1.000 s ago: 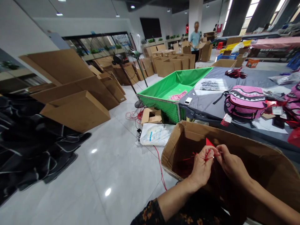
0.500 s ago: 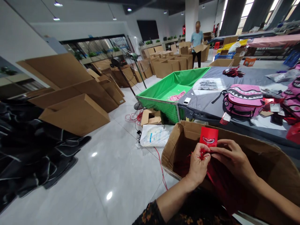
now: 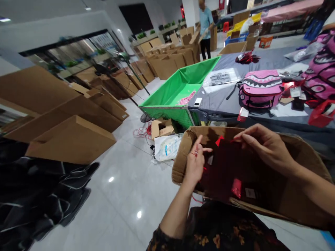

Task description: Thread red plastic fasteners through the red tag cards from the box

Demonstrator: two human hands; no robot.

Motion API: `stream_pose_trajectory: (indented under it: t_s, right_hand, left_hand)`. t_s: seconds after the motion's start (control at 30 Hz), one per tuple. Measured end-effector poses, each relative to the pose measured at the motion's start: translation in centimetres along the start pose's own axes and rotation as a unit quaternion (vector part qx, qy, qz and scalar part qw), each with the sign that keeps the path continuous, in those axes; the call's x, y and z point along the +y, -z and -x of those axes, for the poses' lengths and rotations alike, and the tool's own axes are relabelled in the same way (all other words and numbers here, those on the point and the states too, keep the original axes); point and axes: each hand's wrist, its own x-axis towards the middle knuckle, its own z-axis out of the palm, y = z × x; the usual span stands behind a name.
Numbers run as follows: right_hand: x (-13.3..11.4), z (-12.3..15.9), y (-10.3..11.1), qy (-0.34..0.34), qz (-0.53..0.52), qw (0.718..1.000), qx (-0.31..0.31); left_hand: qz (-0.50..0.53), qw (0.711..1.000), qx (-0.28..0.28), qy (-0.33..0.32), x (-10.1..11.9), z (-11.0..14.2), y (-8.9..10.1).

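My left hand (image 3: 195, 162) is over the left end of a worn cardboard box (image 3: 180, 162), with its fingers spread apart. A thin reddish strand or ring shows on its fingers. On the right, my right hand (image 3: 267, 148) has thumb and fingertips pinched together over the box, with a sliver of red at the tips that I cannot make out. Between the hands a small bright red piece (image 3: 220, 141) shows above dark red material (image 3: 225, 164), which is blurred and in shadow. Lower in the box lie a red packet (image 3: 236, 188) and a white label (image 3: 250, 193).
Behind the box, a grey-covered table (image 3: 222, 101) bears a pink backpack (image 3: 261, 89) with a tag. A green bin (image 3: 167, 115) adjoins it. Flattened cartons (image 3: 70, 139) and black material (image 3: 39, 202) stand left. A person in a blue shirt (image 3: 206, 21) is among cartons farther back.
The hands have separated, the left moving left and opening. The red card with a toothy mouth print, held between them before, no longer shows whole. My view has tilted down and turned slightly right.
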Motion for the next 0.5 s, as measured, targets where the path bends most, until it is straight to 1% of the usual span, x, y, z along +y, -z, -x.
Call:
stream_pose_trajectory:
  t_s: [0.03,0.07,0.1,0.13,0.17,0.2,0.23,0.27,0.33,0.43,0.5]
  right_hand:
    - [-0.1,-0.2,0.3,0.022,0.012,1.000,-0.012]
    - [-0.1,-0.4,0.5,0.053,0.037,0.997,-0.043]
    - [0.0,-0.6,0.5,0.088,0.071,0.989,-0.092]
    - [0.0,-0.9,0.4,0.119,0.108,0.975,-0.152]
    - [0.1,-1.2,0.1,0.141,0.139,0.956,-0.216]
    - [0.2,-1.6,-0.2,0.154,0.161,0.936,-0.274]
    - [0.3,-1.9,-0.7,0.158,0.173,0.920,-0.314]
    - [0.4,-2.3,-1.1,0.161,0.176,0.914,-0.329]
    - [0.7,-3.1,-1.9,0.171,0.152,0.916,-0.329]
    - [1.1,-4.0,-2.7,0.180,0.043,0.935,-0.302]
    - [1.6,-4.5,-3.0,0.170,-0.028,0.943,-0.285]
  left_hand:
    - [0.009,1.000,0.009,-0.006,0.2,-0.2,0.7]
    - [0.017,1.000,0.021,-0.016,0.6,-0.3,1.1]
    - [0.020,0.999,0.032,-0.027,1.0,-0.3,1.4]
    - [0.015,0.999,0.037,-0.034,1.4,-0.1,1.5]
    - [0.000,0.999,0.030,-0.039,1.9,0.1,1.3]
    - [-0.026,0.999,0.010,-0.043,2.4,0.3,1.0]
    - [-0.057,0.997,-0.019,-0.049,2.8,0.5,0.6]
    - [-0.085,0.994,-0.044,-0.054,3.1,0.6,0.2]
    - [-0.115,0.989,-0.080,-0.055,3.3,0.7,-0.5]
    - [-0.116,0.983,-0.135,-0.034,2.8,0.4,-0.7]
    - [-0.108,0.978,-0.176,-0.028,2.3,0.1,-0.5]
